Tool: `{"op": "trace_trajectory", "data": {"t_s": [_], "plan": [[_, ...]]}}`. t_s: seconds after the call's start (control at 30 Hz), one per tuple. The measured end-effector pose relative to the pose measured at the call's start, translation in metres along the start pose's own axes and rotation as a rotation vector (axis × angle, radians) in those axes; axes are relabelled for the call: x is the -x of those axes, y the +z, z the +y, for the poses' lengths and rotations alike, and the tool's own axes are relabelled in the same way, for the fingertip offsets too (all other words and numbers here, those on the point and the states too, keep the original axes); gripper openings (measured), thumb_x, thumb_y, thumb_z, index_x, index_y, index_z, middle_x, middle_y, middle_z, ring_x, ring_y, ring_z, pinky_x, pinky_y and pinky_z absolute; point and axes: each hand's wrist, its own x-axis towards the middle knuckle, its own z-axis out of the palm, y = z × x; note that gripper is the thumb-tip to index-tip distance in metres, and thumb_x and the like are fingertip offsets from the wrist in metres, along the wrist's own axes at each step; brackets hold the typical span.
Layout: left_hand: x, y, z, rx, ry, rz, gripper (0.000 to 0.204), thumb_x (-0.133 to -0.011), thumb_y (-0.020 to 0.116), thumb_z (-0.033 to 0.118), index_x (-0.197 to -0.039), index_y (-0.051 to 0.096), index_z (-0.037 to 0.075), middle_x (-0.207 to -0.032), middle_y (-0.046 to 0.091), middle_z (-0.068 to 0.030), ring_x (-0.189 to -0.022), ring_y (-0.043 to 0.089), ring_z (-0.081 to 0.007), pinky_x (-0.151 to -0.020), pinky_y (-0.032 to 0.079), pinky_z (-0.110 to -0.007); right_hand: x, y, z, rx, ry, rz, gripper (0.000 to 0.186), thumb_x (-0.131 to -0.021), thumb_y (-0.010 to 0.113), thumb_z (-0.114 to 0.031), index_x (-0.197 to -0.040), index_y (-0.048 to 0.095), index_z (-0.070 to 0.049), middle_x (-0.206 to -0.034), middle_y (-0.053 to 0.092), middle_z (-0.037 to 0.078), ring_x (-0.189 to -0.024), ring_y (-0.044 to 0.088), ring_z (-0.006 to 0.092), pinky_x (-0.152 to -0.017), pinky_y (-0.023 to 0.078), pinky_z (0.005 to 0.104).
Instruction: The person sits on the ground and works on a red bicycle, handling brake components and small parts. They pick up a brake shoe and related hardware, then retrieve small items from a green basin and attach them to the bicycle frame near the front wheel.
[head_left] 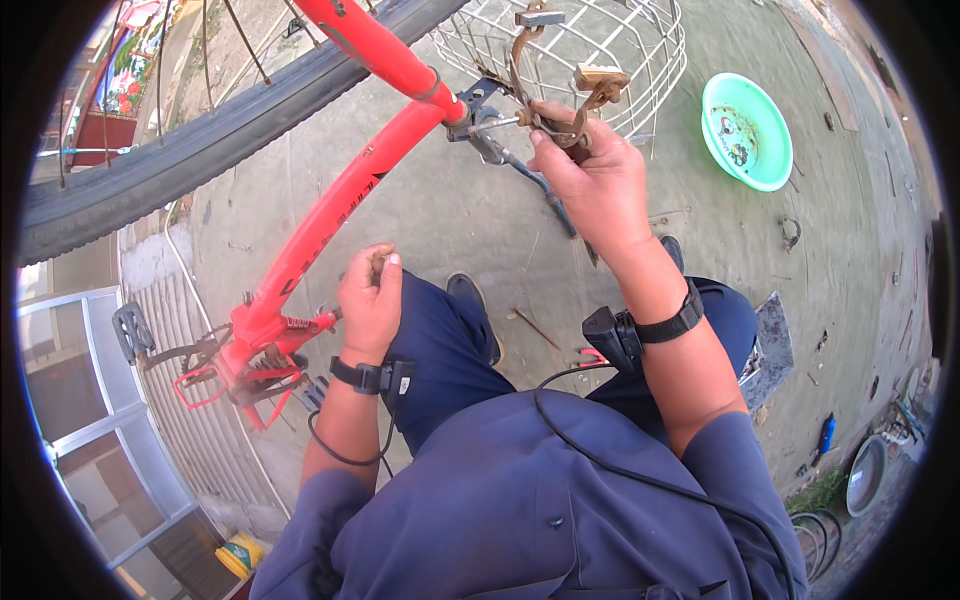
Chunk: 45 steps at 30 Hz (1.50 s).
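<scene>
R hand (590,180) clamped round rusty brown metal brake caliper (560,90) by red bike frame (330,210), steadying it; L hand (370,300) curled shut, pinching smth tiny, can't tell what.

Sunlit concrete floor (450,220); possibly a metal-framed window (100,400) at left.

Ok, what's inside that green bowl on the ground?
The green bowl sits on the ground to the right of the wire basket. Inside it lies a small cluster of dark and pale bits, too small to identify. Whatever lies beneath them is covered.
</scene>
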Motion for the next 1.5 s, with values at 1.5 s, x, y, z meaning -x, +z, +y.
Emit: {"op": "trace_trajectory", "data": {"t_s": [1.5], "plan": [[0.007,-0.01,-0.014,-0.153,0.017,0.034,0.014,-0.094,0.064,0.006,-0.106,0.065,0.0,-0.088,0.068,-0.008,-0.077,0.062,-0.0128,-0.072,0.051,-0.028,-0.035,0.029,0.026,0.299,-0.298,0.102,0.018,-0.083,0.075,-0.016,-0.098,0.071,-0.006,-0.091,0.068,0.011,-0.075,0.066,0.0315,-0.065,0.053,0.0394]]}}
